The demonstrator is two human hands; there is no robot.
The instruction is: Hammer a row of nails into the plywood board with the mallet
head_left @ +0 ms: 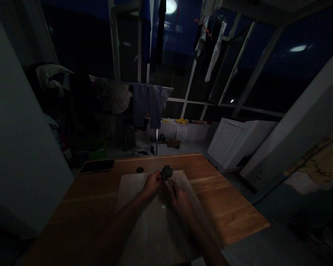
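In the dim head view, my right hand point(180, 199) is wrapped round the light handle of a mallet point(167, 172) with a dark round head. The mallet is held over the far part of a pale wooden board point(130, 221). My left hand point(153, 181) is closed, its fingertips close beside the mallet head. Whether those fingers touch the head or pinch something small is too dark to tell. Between my forearms, small shiny thin pieces point(164, 207) lie on the board; their kind is not clear.
The board rests on a wooden table point(233, 210). A dark phone point(97, 166) lies at the table's far left, and a round hole point(139, 170) shows beyond the board. Behind stand a drying rack with clothes point(147, 103) and a white ribbed appliance point(227, 142).
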